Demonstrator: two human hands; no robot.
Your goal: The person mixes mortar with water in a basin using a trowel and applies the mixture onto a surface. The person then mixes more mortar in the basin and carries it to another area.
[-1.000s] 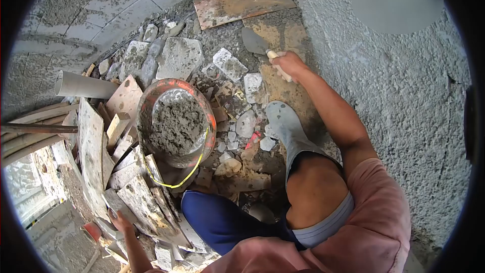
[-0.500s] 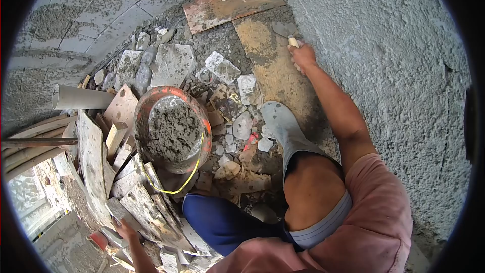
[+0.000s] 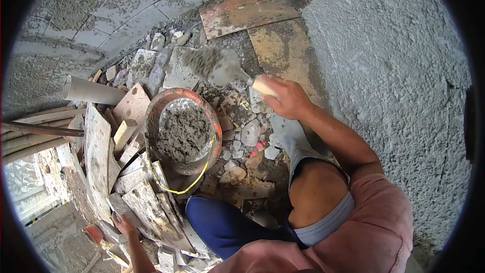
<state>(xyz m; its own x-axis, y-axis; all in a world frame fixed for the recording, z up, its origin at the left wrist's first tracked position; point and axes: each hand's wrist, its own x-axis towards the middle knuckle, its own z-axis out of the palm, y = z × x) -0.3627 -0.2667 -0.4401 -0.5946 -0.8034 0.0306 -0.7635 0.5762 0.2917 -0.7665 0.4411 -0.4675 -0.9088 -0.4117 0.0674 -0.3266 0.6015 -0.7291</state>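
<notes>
My right hand [image 3: 288,98] is wrapped round the pale handle of a trowel [image 3: 256,85]. Wet mortar [image 3: 201,62] covers part of its blade, which is held above the rubble, beyond the bucket. Below and to the left stands a reddish-rimmed bucket [image 3: 216,126] with grey mortar [image 3: 183,136] inside and a yellow handle [image 3: 191,186] hanging over its near side. My left hand [image 3: 124,225] rests low at the left against a grey board [image 3: 124,208], fingers extended along its edge and partly hidden. A small red-ended piece [image 3: 94,233] lies beside it.
Stacked scrap boards [image 3: 98,146] and a grey pipe [image 3: 93,91] lie left of the bucket. Mortar-stained panels [image 3: 283,45] cover ground by the rough plastered wall [image 3: 389,81]. Stone rubble [image 3: 251,132] surrounds my boot [image 3: 290,134].
My right hand has swung the trowel left from the panel by the wall towards the bucket, its blade now carrying mortar. My left hand stays by the boards. The view has shifted slightly.
</notes>
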